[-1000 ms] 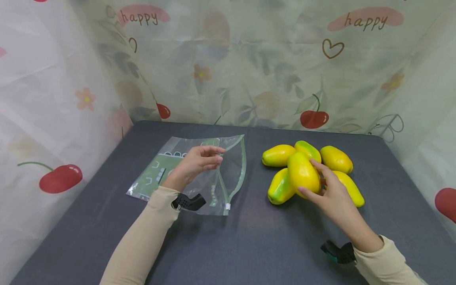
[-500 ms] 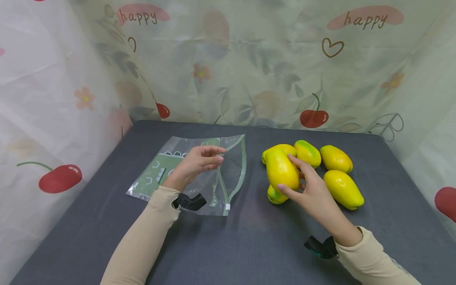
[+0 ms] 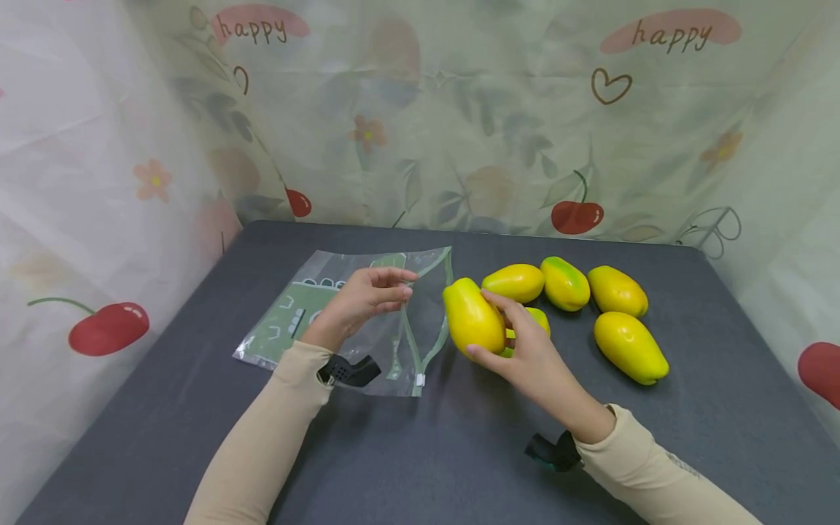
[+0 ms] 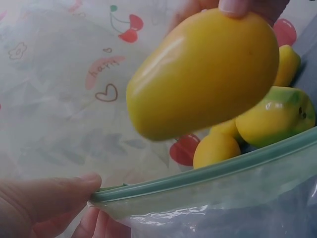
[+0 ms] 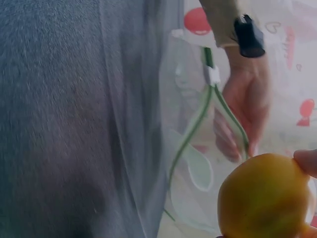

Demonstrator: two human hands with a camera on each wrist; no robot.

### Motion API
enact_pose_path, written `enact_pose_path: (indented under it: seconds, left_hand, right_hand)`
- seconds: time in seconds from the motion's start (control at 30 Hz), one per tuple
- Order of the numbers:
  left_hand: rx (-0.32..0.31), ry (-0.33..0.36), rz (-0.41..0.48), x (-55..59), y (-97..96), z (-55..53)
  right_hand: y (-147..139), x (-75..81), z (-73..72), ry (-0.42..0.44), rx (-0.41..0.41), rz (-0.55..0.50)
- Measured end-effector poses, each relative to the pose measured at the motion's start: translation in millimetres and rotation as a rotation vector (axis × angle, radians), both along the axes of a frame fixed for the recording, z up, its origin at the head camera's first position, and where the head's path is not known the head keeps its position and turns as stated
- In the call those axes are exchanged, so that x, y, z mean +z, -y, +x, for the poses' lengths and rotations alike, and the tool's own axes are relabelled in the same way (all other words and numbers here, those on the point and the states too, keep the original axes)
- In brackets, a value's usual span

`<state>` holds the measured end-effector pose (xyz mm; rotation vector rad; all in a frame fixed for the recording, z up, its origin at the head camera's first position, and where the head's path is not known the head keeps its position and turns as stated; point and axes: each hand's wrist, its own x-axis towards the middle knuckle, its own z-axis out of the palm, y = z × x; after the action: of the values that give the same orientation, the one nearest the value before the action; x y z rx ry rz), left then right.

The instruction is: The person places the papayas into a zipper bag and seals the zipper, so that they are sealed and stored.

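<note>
Within right hand [image 3: 533, 359], near left hand [image 3: 359, 300]: yellow fruit [image 3: 472, 318].

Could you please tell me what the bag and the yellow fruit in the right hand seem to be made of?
Bag: clear, glossy plastic film, see-through with shiny creases.
Yellow fruit: smooth, glossy surface with bright highlights; perhaps moulded plastic, though real fruit cannot be ruled out.

dark grey tabletop [image 3: 433, 452] | cherry-print hangings [image 3: 446, 124] behind and both sides, perhaps fabric
</note>
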<state>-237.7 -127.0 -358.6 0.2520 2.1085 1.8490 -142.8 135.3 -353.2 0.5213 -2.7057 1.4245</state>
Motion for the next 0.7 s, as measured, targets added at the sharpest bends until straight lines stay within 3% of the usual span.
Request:
enact_pose_path:
  seconds: [0.37, 0.7]
  left_hand:
    - [-0.017, -0.012, 0.010, 1.3, -1.1, 0.6]
    - [-0.024, -0.015, 0.016, 0.8, -1.0, 0.2]
  right_hand:
    - [21.6, -12.0, -8.3, 0.038, 0.069, 0.023]
    - [31.5, -14.2, -18.4, 0.074, 0.069, 0.043]
